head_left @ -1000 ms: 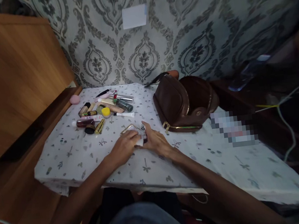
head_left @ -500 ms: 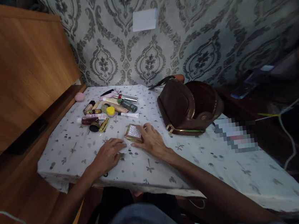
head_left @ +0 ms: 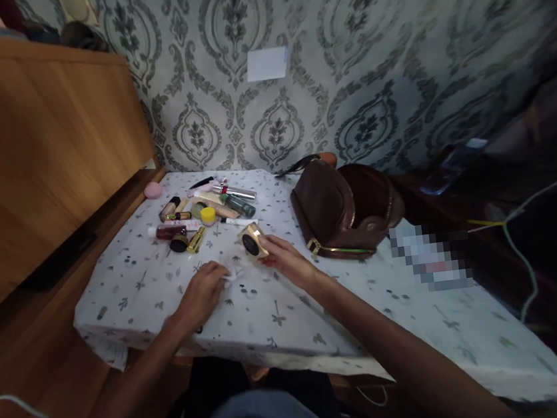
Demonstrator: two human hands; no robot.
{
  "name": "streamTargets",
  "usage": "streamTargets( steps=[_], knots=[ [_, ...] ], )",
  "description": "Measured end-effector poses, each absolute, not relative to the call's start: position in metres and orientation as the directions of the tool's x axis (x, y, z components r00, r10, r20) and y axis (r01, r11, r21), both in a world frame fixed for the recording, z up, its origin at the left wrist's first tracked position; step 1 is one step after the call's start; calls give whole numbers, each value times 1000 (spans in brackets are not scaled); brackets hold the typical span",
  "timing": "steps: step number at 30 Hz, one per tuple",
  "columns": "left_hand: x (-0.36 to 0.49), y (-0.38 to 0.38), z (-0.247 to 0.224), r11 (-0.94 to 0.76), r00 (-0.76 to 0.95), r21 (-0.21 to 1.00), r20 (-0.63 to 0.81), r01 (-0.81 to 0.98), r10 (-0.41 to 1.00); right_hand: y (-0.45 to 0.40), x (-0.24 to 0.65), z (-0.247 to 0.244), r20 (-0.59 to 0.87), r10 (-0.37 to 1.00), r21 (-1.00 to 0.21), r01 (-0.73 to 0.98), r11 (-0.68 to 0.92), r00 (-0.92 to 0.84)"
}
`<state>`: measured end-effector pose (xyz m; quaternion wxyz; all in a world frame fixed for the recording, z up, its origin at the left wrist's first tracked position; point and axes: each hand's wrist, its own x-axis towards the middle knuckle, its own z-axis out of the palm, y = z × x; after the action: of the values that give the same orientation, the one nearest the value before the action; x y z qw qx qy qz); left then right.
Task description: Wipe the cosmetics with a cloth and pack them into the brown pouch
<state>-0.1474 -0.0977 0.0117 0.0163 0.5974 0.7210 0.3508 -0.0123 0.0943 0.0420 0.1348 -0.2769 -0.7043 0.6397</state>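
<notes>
My right hand [head_left: 287, 258] grips a square gold cosmetic case [head_left: 252, 242] by its right side, tilted up so that a dark round face shows. Close by on the left, my left hand [head_left: 204, 288] is closed just above the tablecloth. A whitish, blurred bit shows at its fingertips; whether it is the cloth or a separate piece I cannot tell. Behind the hands lies a group of cosmetics: a gold lipstick [head_left: 195, 240], a dark round jar [head_left: 178, 243], a yellow-lidded pot [head_left: 207, 215], a dark green bottle [head_left: 238, 205] and several tubes.
A brown leather bag [head_left: 325, 203] stands unzipped on the right of the table. A pink sponge [head_left: 152, 190] sits at the back left. The wooden cabinet [head_left: 49, 134] borders the left side, and the patterned wall [head_left: 217, 115] rises behind. A blurred-out item [head_left: 430, 259] lies at right.
My right hand has lifted the gold case and tipped it, so its dark round face shows instead of the glittery top. My left fingers have gone from spread to closed.
</notes>
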Motion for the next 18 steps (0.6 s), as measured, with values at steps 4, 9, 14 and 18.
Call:
streamTargets(
  steps=[4,9,14,18],
  knots=[
    [-156,-93,27,41,-436,651,458,758,775,87,-5,43,-355,420,-909,203,-364,-835],
    [-160,-82,37,29,-502,691,494,722,710,88,-3,26,-323,508,-942,218,-256,-799],
    [-160,-72,32,22,-444,661,479,750,757,108,4,18,-70,628,-909,308,280,-775],
    [-164,-58,32,20,-394,607,489,794,778,117,6,22,27,609,-678,433,594,-793]
  ],
)
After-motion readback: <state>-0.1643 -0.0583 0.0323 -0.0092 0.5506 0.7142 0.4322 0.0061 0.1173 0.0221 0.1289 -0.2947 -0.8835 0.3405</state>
